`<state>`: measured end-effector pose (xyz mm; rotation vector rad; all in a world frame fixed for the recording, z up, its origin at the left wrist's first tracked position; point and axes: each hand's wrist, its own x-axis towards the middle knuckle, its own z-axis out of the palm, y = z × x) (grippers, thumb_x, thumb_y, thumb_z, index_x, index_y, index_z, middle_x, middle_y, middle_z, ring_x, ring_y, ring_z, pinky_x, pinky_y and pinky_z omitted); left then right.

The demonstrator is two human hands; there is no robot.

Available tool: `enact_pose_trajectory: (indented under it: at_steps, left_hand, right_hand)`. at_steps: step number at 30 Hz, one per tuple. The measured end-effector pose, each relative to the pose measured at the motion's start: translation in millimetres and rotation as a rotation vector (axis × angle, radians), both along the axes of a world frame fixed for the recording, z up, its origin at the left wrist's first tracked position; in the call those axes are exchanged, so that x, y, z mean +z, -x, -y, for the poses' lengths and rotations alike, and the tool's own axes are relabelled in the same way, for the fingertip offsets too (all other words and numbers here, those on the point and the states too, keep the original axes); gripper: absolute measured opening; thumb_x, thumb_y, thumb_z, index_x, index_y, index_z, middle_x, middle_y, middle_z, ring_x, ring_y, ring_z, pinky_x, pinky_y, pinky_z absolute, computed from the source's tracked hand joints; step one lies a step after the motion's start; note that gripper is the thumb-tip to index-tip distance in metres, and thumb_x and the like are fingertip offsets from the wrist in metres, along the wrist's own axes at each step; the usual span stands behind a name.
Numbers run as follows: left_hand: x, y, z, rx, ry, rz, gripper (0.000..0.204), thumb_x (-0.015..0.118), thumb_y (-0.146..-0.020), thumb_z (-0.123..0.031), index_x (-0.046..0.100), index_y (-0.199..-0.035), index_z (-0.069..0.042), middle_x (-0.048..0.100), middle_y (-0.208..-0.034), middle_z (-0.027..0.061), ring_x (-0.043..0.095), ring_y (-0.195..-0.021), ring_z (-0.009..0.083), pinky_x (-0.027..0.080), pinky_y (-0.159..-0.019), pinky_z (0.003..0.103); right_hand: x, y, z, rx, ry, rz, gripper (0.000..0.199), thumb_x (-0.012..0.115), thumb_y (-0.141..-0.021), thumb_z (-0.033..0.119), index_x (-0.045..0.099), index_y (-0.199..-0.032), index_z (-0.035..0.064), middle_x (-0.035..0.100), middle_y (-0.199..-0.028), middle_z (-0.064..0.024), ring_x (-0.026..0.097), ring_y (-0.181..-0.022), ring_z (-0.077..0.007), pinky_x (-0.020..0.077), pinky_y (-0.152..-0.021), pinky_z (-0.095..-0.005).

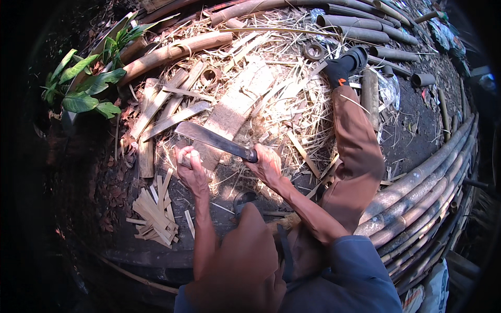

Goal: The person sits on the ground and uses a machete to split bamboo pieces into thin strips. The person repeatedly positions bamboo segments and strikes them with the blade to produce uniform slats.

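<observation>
My right hand [267, 166] is closed around the dark handle of a machete [214, 140]. Its broad blade points up and to the left, across the near part of a wooden plank [225, 117]. Close below the blade's tip is my left hand [193, 171], its fingers curled in; whatever they may hold is too small to make out. A loose pile of split bamboo strips [155, 218] lies on the ground to the left, nearer than my left hand. Longer split pieces [175, 119] rest beyond that hand, left of the plank.
Pale shavings [297, 112] cover the ground around the plank. My outstretched leg [357, 151] runs along the right side. Long bamboo poles [417, 182] are stacked at the right, and cut bamboo lengths [360, 28] at the far right. A leafy plant [83, 86] stands far left beside a thick bamboo pole [175, 52].
</observation>
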<state>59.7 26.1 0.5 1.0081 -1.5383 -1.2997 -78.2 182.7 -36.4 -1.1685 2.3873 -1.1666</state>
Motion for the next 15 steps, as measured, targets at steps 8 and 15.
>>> enact_pose_trajectory:
  at_steps: [8,15]
  left_hand:
    - [-31,-28,-49,-0.478,0.088,0.656,0.030,0.059,-0.093,-0.027,0.054,-0.102,0.001,0.046,-0.072,0.0066,0.044,-0.065,0.0179,0.040,-0.061,0.034]
    - [-18,-7,-36,-0.113,-0.511,0.057,0.069,0.043,-0.099,-0.051,0.034,-0.143,0.001,0.038,-0.142,0.0207,0.044,-0.126,0.0336,0.038,-0.102,0.049]
  right_hand:
    - [-21,-29,-38,-0.067,-0.034,0.009,0.030,0.076,-0.074,0.025,0.053,-0.079,0.0079,0.058,-0.064,-0.0114,0.061,-0.058,-0.0312,0.0468,-0.053,-0.0421]
    - [-10,-12,-34,0.024,-0.003,-0.047,0.031,0.078,-0.074,0.024,0.051,-0.079,0.0084,0.055,-0.066,-0.0113,0.057,-0.058,-0.0325,0.0424,-0.054,-0.0421]
